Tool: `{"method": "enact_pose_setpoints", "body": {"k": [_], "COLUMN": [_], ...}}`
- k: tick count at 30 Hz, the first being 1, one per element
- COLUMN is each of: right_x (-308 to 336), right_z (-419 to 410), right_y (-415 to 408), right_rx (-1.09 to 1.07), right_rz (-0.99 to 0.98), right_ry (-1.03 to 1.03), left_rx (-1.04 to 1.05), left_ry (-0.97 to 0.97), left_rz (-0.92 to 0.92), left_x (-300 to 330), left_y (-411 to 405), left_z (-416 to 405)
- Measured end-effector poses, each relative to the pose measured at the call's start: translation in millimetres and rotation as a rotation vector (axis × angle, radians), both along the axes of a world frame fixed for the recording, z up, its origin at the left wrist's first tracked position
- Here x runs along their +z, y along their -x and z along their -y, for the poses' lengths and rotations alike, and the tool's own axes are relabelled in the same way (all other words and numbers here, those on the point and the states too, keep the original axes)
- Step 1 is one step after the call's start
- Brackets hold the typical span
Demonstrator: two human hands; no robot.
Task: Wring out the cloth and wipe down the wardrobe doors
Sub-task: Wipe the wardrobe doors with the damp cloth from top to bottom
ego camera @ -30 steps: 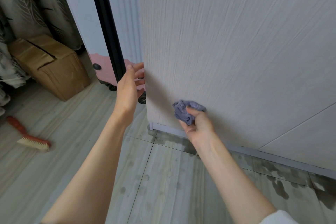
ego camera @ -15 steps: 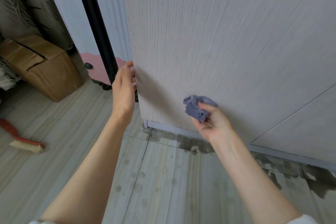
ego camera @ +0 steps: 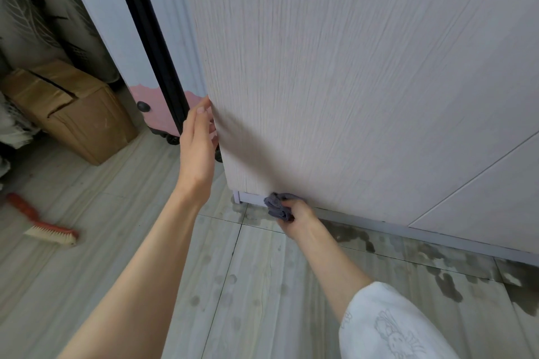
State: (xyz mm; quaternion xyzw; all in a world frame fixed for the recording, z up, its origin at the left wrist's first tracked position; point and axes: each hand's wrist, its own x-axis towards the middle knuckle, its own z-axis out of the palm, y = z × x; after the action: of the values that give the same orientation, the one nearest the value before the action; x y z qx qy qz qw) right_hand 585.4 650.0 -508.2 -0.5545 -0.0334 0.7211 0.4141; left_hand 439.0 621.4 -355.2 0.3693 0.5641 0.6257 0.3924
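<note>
No text, label, brand or number can be read anywhere. A faint cartoon figure is printed on the white sleeve (ego camera: 390,326) at 5 o'clock, but no lettering can be made out on it. The cardboard box (ego camera: 73,108) at 9 o'clock is seen unmarked.

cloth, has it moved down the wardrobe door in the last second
Yes. The cloth dropped down the wardrobe door to its bottom edge, gripped by the right hand.

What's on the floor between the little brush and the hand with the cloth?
In the head view, only the left forearm crosses above bare floor between the brush and the right hand gripping the cloth.
</note>
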Motion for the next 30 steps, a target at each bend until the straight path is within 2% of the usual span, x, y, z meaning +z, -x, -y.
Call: {"method": "enact_pose_setpoints", "body": {"k": [5,9,17,25,30], "right_x": [12.9,9.6,7.8,54.7,97.6], "right_z": [-4.6,-5.6,-1.3,-1.3,2.7], "right_y": [63.1,88.1,92.7,78.7,55.8], "right_rx": [0.138,0.174,-0.068,-0.018,-0.029], "right_rz": [-0.109,-0.108,-0.219,-0.278,-0.336], "right_ry": [-0.13,-0.072,0.046,0.083,0.023], "left_rx": [-0.031,-0.068,-0.078,-0.034,0.013], "left_ry": [0.007,0.004,-0.012,-0.031,-0.031], "left_rz": [-0.017,-0.054,-0.048,-0.021,-0.05], "left_x": [0.0,-4.5,-8.0,-6.8,-7.2], "left_y": [4.5,9.4,11.7,8.5,4.5], "left_z": [1.8,2.6,1.2,-0.6,-1.9]}}
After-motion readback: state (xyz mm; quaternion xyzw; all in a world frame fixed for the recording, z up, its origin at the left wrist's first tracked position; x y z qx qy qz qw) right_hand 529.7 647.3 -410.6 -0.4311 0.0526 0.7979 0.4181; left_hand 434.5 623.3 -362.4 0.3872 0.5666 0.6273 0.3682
